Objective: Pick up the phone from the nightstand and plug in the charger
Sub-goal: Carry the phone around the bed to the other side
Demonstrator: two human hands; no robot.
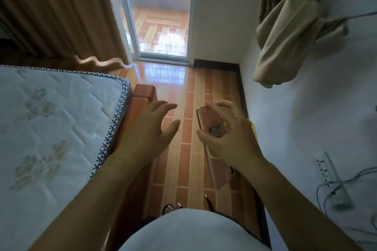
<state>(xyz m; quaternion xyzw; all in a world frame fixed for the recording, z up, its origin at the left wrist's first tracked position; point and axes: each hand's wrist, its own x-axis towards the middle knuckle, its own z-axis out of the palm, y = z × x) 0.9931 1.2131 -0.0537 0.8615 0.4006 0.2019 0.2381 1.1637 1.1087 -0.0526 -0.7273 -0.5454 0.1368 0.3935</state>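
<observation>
Phone (pixel 212 149) clamped in right hand (pixel 230 134), held above floor, long axis running away from body, near end low. Left hand (pixel 146 128) spread, empty, just beside. Wall socket strip (pixel 330 177) with cable (pixel 346 187) lies to right, nearer right hand. Nightstand not seen.

Floor strip (pixel 195 108): open lane btwn bed and wall, runs fwd to the glass door; hands hang over it.
Left side: mattress (pixel 51 118) and wooden bed frame (pixel 142 96) block; left hand (pixel 149 130) just beside frame corner.
Right side: wall (pixel 306 128) close; right hand (pixel 230 128) w/ phone (pixel 206 120) near it.
Wall low right: power strip (pixel 328 173) and cables (pixel 346 183) clutter that patch.
Up right: hanging bag (pixel 289 36) sticks out from wall.
Far left: curtain (pixel 61 10) hangs beside door.
</observation>
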